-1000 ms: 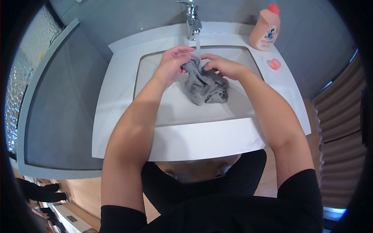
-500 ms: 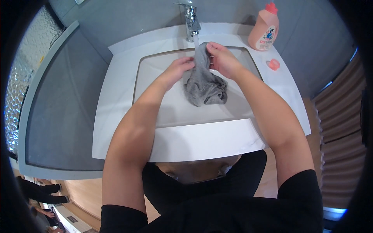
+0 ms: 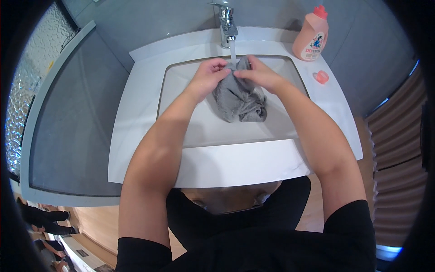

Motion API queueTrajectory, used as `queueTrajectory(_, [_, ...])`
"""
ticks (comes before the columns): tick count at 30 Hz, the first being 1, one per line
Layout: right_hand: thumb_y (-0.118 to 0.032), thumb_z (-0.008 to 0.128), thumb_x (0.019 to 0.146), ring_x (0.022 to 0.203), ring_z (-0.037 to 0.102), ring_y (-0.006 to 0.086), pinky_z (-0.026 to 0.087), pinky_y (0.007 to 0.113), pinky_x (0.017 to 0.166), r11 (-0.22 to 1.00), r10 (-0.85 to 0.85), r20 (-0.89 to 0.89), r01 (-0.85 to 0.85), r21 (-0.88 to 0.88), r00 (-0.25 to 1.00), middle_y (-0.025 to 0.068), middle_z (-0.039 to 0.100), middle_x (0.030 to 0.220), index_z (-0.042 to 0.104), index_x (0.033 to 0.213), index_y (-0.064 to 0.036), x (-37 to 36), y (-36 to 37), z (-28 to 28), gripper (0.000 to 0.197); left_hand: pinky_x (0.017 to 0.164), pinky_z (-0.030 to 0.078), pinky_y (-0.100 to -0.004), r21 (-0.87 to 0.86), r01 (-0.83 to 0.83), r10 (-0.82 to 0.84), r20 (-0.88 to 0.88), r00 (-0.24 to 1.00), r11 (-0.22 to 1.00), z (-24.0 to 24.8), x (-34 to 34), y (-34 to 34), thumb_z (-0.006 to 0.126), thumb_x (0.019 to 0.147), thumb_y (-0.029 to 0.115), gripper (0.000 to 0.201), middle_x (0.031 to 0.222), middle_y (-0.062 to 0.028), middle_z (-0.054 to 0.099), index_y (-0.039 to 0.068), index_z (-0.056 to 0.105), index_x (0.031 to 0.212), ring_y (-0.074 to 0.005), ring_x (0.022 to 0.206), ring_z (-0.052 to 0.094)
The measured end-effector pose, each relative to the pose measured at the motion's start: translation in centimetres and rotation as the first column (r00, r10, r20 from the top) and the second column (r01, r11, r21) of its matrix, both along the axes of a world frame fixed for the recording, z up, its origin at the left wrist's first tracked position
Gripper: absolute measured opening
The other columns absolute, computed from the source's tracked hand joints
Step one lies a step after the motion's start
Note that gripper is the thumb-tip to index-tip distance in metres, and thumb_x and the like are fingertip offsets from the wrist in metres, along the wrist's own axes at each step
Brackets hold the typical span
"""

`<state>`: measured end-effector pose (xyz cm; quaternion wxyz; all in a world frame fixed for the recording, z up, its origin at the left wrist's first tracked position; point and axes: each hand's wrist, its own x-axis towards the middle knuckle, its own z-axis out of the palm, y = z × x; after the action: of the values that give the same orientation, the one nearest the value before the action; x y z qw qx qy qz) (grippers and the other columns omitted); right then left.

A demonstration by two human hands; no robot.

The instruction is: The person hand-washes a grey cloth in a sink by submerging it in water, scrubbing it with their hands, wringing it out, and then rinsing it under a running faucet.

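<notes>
A wet grey cloth (image 3: 238,97) hangs from both my hands at the far side of the white sink basin (image 3: 199,131), its lower part bunched on the basin floor. My left hand (image 3: 209,78) pinches the cloth's upper left edge between thumb and fingers. On the other side, my right hand (image 3: 259,75) grips the upper right edge, thumb in front and fingers behind. Water runs from the chrome faucet (image 3: 228,27) down onto the top of the cloth between my hands. Folds of the cloth hide some fingertips.
A pink bottle with a red cap (image 3: 310,36) stands at the counter's back right corner. In front of it lies a small pink cup-like cap (image 3: 322,77). A grey-framed panel (image 3: 77,118) borders the counter's left side. Other people (image 3: 45,217) show at the lower left.
My left hand has come up and taken hold of the cloth's edge beside the running water. The cloth's raised top has come lower and spread between both hands.
</notes>
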<state>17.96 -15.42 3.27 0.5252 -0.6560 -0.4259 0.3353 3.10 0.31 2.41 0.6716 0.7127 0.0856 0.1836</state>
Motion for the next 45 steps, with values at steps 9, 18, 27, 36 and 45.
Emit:
queueTrajectory(9, [-0.014,0.073,0.091,0.096,0.060,0.0122,0.050,0.030,0.086,0.997,-0.003,0.245,-0.017,0.082,0.969,0.0047,0.066,0.103,0.056,0.121,-0.0009,-0.4,0.7,-0.4,0.037,0.083,0.050,-0.0278,0.073,-0.071,0.071,-0.001,0.997,0.995,0.4,0.0,-0.4,0.065,0.096,0.006,0.018,0.099,-0.0014,0.068,0.005,0.063,0.114,-0.0112,0.091,0.063])
queueTrajectory(18, [-0.012,0.060,0.100,0.092,0.066,0.0181,0.055,0.036,0.078,0.896,-0.151,-0.505,0.334,0.293,0.850,0.0053,0.067,0.102,0.056,0.117,-0.0074,-0.4,0.4,1.6,0.019,0.077,0.051,-0.0325,0.020,0.151,-0.146,-0.158,0.977,0.988,-1.6,-0.2,0.2,0.071,0.092,0.011,0.026,0.096,-0.0076,0.069,0.000,0.063,0.113,-0.0160,0.086,0.064])
queueTrajectory(27, [-0.015,0.059,0.100,0.096,0.062,0.0173,0.051,0.035,0.082,0.841,-0.297,-0.453,0.455,0.292,0.840,0.0061,0.065,0.105,0.055,0.119,-0.0055,1.9,0.0,0.8,0.021,0.070,0.048,-0.0279,0.302,0.124,-0.004,-0.370,0.929,0.945,-1.1,-1.0,3.1,0.063,0.098,0.015,0.011,0.087,0.0019,0.066,0.005,0.067,0.101,-0.0075,0.077,0.058])
queueTrajectory(36, [-0.034,0.081,0.084,0.114,0.057,0.0226,0.047,0.035,0.098,0.993,-0.075,0.039,0.071,0.094,0.996,0.0180,0.058,0.128,0.038,0.139,0.0070,-0.5,0.7,0.2,0.081,0.071,0.050,-0.0275,-0.234,-0.020,0.013,-0.032,0.999,0.972,1.8,-0.9,-0.6,0.059,0.101,0.018,0.021,0.097,-0.0016,0.069,0.006,0.066,0.117,-0.0098,0.084,0.063])
queueTrajectory(45, [-0.024,0.082,0.083,0.104,0.064,0.0215,0.051,0.036,0.093,0.998,-0.021,0.170,0.010,0.070,0.985,0.0145,0.066,0.115,0.051,0.130,0.0049,-1.5,1.3,-0.6,0.063,0.076,0.058,-0.0320,-0.121,-0.052,0.043,-0.074,0.996,0.991,1.7,-0.3,-1.4,0.057,0.101,0.008,0.021,0.103,-0.0062,0.069,0.003,0.062,0.120,-0.0148,0.089,0.067])
